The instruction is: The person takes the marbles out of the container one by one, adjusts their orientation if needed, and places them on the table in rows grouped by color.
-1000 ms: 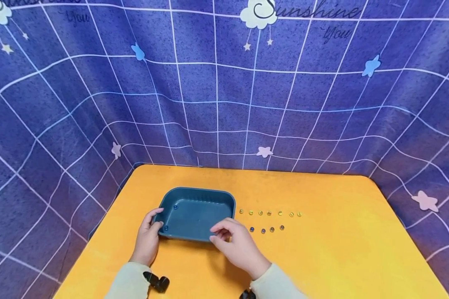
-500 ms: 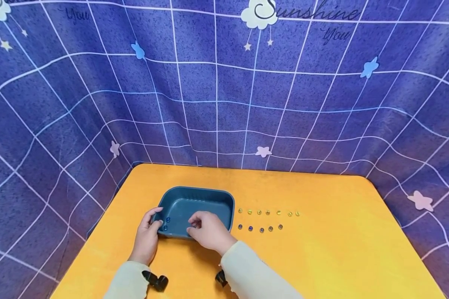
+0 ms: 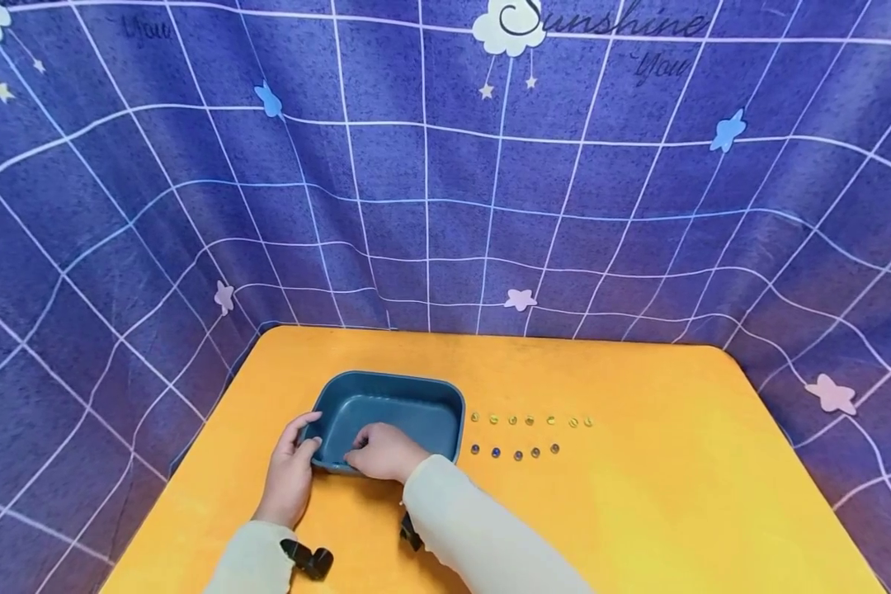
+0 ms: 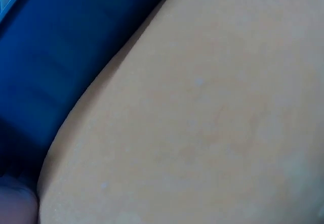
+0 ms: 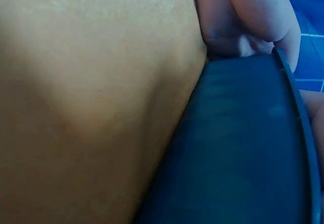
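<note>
A dark teal plastic bin (image 3: pixel 423 396) stands on the yellow table, left of the middle. My left hand (image 3: pixel 288 474) grips its left end, thumb over the rim near the front corner. My right hand (image 3: pixel 386 452) reaches over the front rim into the bin, its bent fingertips low near the front left corner. I cannot tell whether a marble is between those fingertips. Right of the bin lie two rows of small glass marbles: several yellowish marbles (image 3: pixel 530 421) behind, and several blue or dark marbles (image 3: pixel 496 452) in front. Both wrist views show mostly skin and the bin wall (image 5: pixel 243 143).
The yellow table (image 3: pixel 638 495) ends at a blue-purple grid curtain (image 3: pixel 431 206) that hangs behind it and along both sides. Black wrist mounts sit at the left cuff (image 3: pixel 308 558) and the right cuff (image 3: pixel 410 532).
My right hand has moved left from the bin's front right corner to inside its left part. Two blue marbles seen earlier at the bin's left end rolled closer together. The left hand stays put.
</note>
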Tool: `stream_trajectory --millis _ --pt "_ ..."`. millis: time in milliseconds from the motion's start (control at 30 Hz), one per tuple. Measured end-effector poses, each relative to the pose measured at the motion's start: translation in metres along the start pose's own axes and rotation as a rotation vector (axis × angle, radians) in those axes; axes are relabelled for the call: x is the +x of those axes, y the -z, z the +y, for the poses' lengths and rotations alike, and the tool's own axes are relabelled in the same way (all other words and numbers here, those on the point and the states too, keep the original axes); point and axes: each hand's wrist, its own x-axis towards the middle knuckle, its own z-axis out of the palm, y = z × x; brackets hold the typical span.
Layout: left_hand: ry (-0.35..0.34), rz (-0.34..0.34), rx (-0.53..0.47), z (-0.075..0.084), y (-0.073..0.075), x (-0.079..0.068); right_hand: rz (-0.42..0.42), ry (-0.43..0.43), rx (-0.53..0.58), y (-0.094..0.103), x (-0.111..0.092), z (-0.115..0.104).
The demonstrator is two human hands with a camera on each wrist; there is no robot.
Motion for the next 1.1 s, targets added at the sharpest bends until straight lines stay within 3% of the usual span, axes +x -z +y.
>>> stream_trajectory --millis 400,767,1100 --pt "-0.001 0.006 0.0 -0.003 -0.003 0.002 -0.103 0.08 -0.024 -0.001 0.018 0.006" --pt "0.014 0.012 0.01 -0.002 0.0 0.004 -0.139 0.104 -0.092 -0.002 0.028 0.01" --pt "0.017 0.013 0.024 0.0 0.0 0.003 -0.125 0.105 -0.079 -0.006 0.03 0.013"
